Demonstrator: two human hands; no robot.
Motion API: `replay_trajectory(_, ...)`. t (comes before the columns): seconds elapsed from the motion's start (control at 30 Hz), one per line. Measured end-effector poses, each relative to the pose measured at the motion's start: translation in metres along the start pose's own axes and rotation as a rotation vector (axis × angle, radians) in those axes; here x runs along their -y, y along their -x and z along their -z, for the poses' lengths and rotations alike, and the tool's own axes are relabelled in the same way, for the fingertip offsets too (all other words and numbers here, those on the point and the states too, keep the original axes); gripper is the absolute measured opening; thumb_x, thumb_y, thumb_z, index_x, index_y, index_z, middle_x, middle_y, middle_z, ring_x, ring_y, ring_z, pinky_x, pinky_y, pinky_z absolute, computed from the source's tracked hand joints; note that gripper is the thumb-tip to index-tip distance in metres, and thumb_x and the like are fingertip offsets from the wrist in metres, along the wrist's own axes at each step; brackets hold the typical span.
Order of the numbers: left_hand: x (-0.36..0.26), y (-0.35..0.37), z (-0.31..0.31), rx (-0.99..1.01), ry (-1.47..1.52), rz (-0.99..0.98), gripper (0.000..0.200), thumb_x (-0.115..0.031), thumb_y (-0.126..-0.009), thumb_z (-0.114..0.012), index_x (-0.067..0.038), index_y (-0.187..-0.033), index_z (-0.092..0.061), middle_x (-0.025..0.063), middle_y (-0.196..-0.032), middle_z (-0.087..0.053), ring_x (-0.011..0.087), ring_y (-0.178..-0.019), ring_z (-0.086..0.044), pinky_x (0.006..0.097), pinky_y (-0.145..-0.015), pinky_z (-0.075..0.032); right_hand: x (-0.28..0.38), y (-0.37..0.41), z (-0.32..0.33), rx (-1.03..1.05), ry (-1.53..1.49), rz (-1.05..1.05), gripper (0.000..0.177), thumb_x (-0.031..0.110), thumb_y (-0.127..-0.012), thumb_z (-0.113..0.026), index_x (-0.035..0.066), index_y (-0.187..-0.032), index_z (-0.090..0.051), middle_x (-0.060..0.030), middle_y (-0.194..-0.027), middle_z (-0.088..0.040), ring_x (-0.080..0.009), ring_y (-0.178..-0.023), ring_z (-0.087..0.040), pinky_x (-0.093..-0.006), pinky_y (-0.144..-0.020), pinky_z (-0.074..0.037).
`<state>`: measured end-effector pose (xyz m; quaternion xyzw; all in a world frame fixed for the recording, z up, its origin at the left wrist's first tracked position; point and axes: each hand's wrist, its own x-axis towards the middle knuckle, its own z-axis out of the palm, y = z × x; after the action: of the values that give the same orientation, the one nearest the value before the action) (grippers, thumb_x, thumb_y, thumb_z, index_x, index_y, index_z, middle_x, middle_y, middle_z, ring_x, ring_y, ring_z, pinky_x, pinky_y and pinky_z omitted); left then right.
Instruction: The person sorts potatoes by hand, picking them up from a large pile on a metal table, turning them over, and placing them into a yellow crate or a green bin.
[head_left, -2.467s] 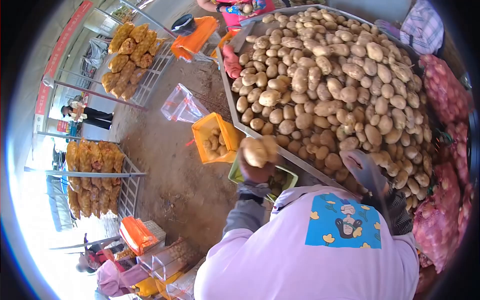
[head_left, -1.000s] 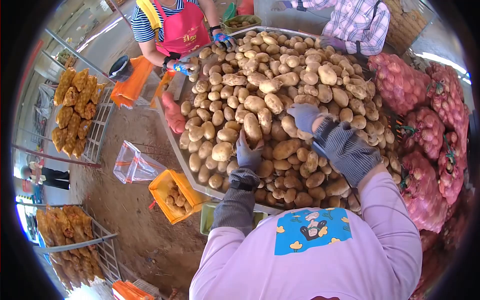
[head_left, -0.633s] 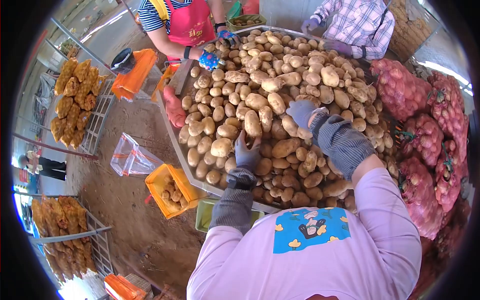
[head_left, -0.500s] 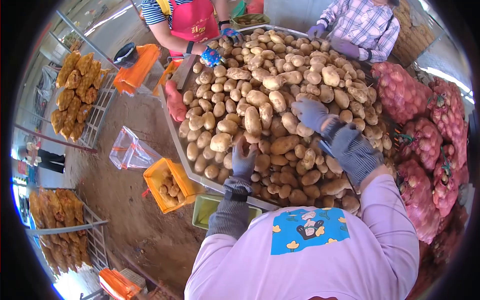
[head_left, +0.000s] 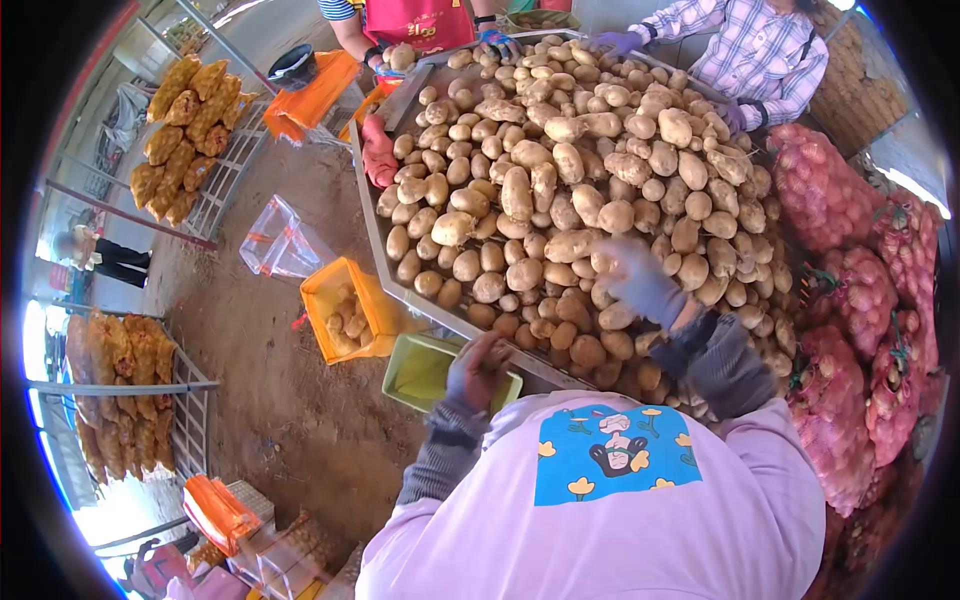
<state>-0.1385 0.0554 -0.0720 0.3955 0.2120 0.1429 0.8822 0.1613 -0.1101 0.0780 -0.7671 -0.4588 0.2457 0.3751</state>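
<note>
Many potatoes [head_left: 517, 193] are heaped on a metal-edged sorting table [head_left: 410, 292]. My left hand [head_left: 480, 372], in a grey glove with bare fingertips, hovers over the rim of a green bin [head_left: 412, 372] at the table's near edge. Its fingers are curled in; what they hold, if anything, is hidden. Above the potatoes on the near right side is my right hand [head_left: 640, 283], gloved in grey and blurred by motion. Its fingers look stretched and apart, with nothing visible in them.
A yellow crate [head_left: 378, 318] with some potatoes stands left of the green bin. Red net sacks [head_left: 825, 185] are piled on the right. Two co-workers, one in a red apron [head_left: 420, 25] and one in a plaid shirt [head_left: 755, 55], stand across the table. Filled yellow sacks [head_left: 190, 130] rest on racks.
My left hand has drawn back from the potatoes to the green bin. My right hand has shifted a little nearer. The aproned co-worker's hand now holds a potato. The view has tilted slightly.
</note>
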Motion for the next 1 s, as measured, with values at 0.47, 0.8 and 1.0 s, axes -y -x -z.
replay_trajectory(0.47, -0.014, -0.008, -0.023, -0.577, -0.383, -0.240, 0.043, -0.024, -0.096, -0.065, -0.004, -0.133, -0.056, 0.0096, -0.112, -0.065, 0.0197, -0.102, -0.062, 0.0280, -0.090, -0.051, -0.097, -0.112, 0.037, 0.111, 0.022, -0.424, 0.051, 0.033, -0.084, -0.076, 0.012, -0.127, -0.059, -0.0091, -0.121, -0.059, -0.0261, -0.103, -0.064, -0.0355, -0.083, -0.055)
replay_trajectory(0.8, -0.024, -0.132, -0.112, -0.028, -1.260, -0.504, 0.051, -0.029, -0.088, -0.069, -0.005, -0.131, -0.056, 0.0184, -0.123, -0.061, 0.0357, -0.108, -0.062, 0.0412, -0.094, -0.051, -0.036, -0.019, 0.009, 0.135, 0.589, 0.088, 0.047, 0.028, -0.084, -0.068, 0.011, -0.127, -0.058, -0.0129, -0.112, -0.063, -0.0315, -0.092, -0.065, -0.0412, -0.082, -0.053)
replay_trajectory(1.0, -0.035, -0.173, -0.140, 0.175, -1.261, -0.560, 0.050, -0.029, -0.088, -0.068, -0.006, -0.132, -0.056, 0.0193, -0.129, -0.059, 0.0377, -0.117, -0.058, 0.0429, -0.099, -0.048, -0.002, 0.045, -0.020, 0.049, 0.883, -0.034, 0.049, 0.026, -0.081, -0.070, 0.015, -0.127, -0.059, -0.0133, -0.103, -0.061, -0.0328, -0.094, -0.063, -0.0429, -0.083, -0.051)
